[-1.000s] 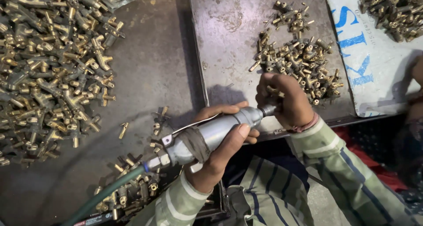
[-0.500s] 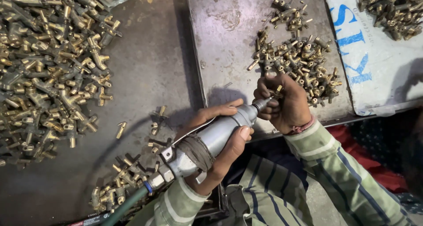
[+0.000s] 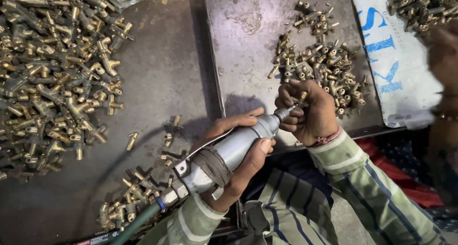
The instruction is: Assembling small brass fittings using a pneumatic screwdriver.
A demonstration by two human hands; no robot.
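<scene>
Two hands: both clenched.
Left hand (image 3: 238, 152): grips grey air tool (image 3: 229, 152).
Right hand (image 3: 310, 111): pinches small brass part (image 3: 302, 96) against tool tip.

A big heap of brass T-shaped fittings (image 3: 52, 78) is lying spread over the dark metal table (image 3: 162, 83) at the upper left, and a few more fittings (image 3: 131, 199) are sitting in a loose cluster near the lower edge. A steel tray (image 3: 243, 44) is resting beside the table (its rim is standing slightly proud of it). To the right, a white sheet with blue lettering (image 3: 396, 68) is lying flat, carrying another brass pile (image 3: 420, 6) at the top corner. Red cloth (image 3: 396, 164) is showing below the tray.
</scene>
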